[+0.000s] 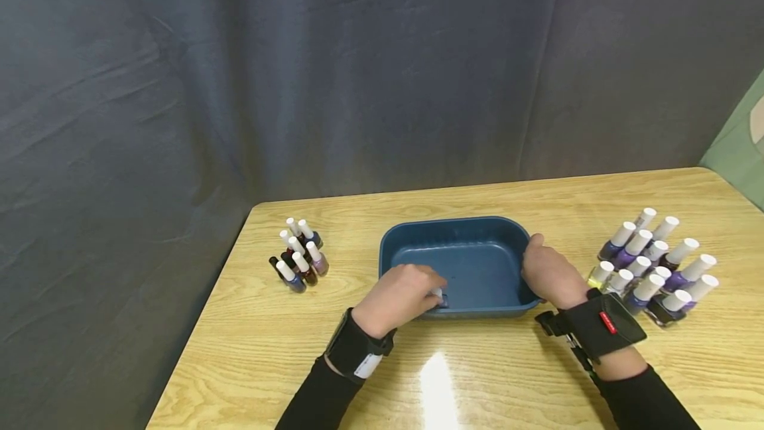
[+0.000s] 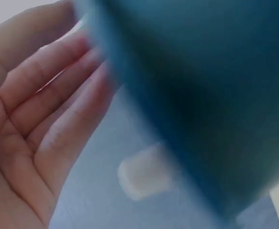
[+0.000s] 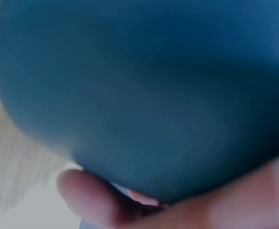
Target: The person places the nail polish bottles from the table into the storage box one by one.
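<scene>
A blue plastic bin (image 1: 482,263) lies on the wooden table. My left hand (image 1: 401,294) reaches over its near left corner, fingers slightly bent. Close by the thumb, against the near wall, is a small nail polish bottle (image 1: 442,298) with a white cap. In the left wrist view the white cap (image 2: 144,172) appears apart from the fingers (image 2: 58,90), whose tips go out of sight behind the rim. My right hand (image 1: 555,274) grips the bin's right rim; its thumb (image 3: 89,195) shows below the blurred wall in the right wrist view.
Several white-capped nail polish bottles (image 1: 647,264) stand in a cluster right of the bin, close to my right wrist. A smaller group of bottles (image 1: 301,257) stands at the table's left side. A dark grey curtain (image 1: 388,78) hangs behind the table.
</scene>
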Tool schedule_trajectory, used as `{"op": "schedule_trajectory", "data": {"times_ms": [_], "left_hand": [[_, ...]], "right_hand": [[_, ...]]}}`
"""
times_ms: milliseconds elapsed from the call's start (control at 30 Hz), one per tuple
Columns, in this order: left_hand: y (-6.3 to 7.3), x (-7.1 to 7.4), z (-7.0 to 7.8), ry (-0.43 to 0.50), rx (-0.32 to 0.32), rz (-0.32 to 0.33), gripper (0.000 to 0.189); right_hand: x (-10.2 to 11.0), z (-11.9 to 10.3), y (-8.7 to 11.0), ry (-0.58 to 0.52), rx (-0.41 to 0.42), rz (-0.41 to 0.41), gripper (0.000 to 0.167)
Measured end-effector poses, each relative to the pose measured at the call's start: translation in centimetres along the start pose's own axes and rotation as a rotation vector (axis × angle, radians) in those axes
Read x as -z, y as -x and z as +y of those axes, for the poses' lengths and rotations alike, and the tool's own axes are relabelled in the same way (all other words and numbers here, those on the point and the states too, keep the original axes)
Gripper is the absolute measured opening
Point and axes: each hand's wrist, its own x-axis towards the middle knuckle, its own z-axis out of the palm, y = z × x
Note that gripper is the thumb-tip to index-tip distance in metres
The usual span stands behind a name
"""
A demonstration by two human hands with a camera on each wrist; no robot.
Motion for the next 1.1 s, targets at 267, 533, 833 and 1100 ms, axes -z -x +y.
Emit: {"op": "schedule_trajectory", "data": {"times_ms": [267, 533, 833, 1100], "left_hand": [[2.5, 4.1, -3.6, -0.004, 0.215, 0.222, 0.026], [8.1, 7.4, -9.3, -0.016, 0.641, 0.414, 0.024], [12.2, 7.1, -13.3, 0.164, 0.85, 0.199, 0.025], [12.5, 6.6, -14.0, 0.213, 0.861, 0.153, 0.025]], "right_hand": [[-0.1, 0.2, 0.2, 0.011, 0.029, 0.002, 0.053], [0.0, 0.5, 0.1, 0.016, 0.024, 0.002, 0.052], [-0.1, 0.8, 0.1, 0.02, 0.054, 0.026, 0.049], [-0.1, 0.3, -0.1, 0.019, 0.059, 0.023, 0.046]]}}
